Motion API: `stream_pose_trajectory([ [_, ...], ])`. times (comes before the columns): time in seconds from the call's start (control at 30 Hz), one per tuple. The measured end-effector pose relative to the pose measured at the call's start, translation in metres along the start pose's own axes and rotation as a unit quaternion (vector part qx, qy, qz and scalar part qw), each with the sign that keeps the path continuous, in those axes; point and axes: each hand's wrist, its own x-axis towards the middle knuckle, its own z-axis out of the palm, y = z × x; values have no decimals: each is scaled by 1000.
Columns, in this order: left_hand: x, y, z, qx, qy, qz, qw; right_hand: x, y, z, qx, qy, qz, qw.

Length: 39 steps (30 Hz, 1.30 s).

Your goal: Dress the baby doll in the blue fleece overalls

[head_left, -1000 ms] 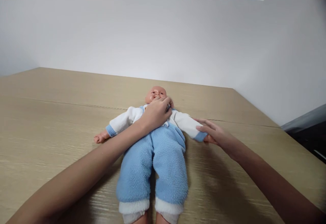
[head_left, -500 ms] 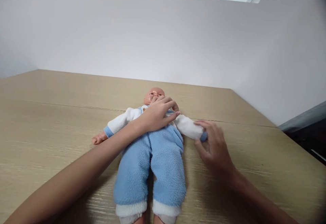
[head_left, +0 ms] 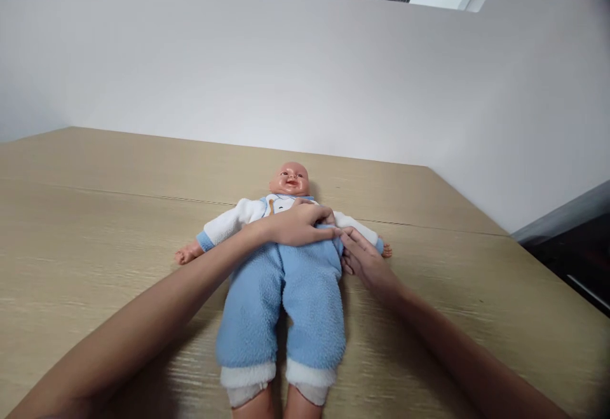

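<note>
A baby doll (head_left: 291,180) with a bald head lies on its back, head away from me. It wears a fleece outfit (head_left: 252,317) with a white top and blue trousers, and its lower legs are bare. Across the doll's chest and waist lies my left hand (head_left: 305,223), its fingers curled and its thumb at the outfit's right edge, closed on the fabric. Touching the outfit's right side at the waist, my right hand (head_left: 365,257) has its fingers pinched together on the cloth. The pinched fabric is mostly hidden by my fingers.
The doll rests on a wooden table (head_left: 95,215) with a seam running across it. Behind stands a pale wall (head_left: 286,75). A dark object (head_left: 572,247) shows beyond the table's right edge.
My right hand has left the doll's sleeve cuff and moved left to the waist. The doll's right-side hand now shows past its cuff. My left hand has slid slightly down, uncovering the mouth.
</note>
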Motion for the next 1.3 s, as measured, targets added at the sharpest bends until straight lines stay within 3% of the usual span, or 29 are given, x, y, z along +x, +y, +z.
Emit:
stream_pose_trajectory([
  [0.1, 3, -3, 7, -30, 52, -63, 996, -9, -1, -2, -70, 41, -33, 996],
  [0.17, 3, -4, 11, -35, 74, -77, 994, -20, -4, -11, -193, 93, -106, 971],
  [0.3, 3, 0, 12, 18, 88, -62, 994, -34, -4, -46, -485, 149, -260, 822],
  [0.37, 5, 5, 11, 51, 83, -56, 994, -31, 2, -64, -517, 133, -260, 805],
  [0.5, 13, 18, 10, 118, 56, -66, 989, -16, 13, -86, -503, 96, -223, 829],
  [0.67, 20, 25, 22, 192, 13, -66, 979, -22, -5, -72, -496, 206, -252, 805],
  [0.73, 18, 22, 28, 208, 29, -56, 976, -31, -15, -59, -447, 232, -253, 826],
  [0.8, 15, 17, 32, 200, 62, -46, 977, -38, -21, -48, -364, 226, -231, 874],
  [0.9, 9, 11, 34, 146, 119, -27, 982, -42, -16, -39, -197, 197, -165, 946],
  [0.97, 6, 7, 34, 96, 160, -10, 982, -40, -6, -39, -146, 184, -111, 966],
  [1.07, 1, 3, 32, 19, 223, 2, 975, -36, 6, -37, -179, 120, -52, 975],
  [1.2, -5, 2, 29, -83, 284, -18, 955, -31, 3, -21, -242, -12, -110, 964],
  [1.3, -9, 3, 25, -159, 329, -42, 930, -24, -8, -4, -243, -59, -111, 962],
])
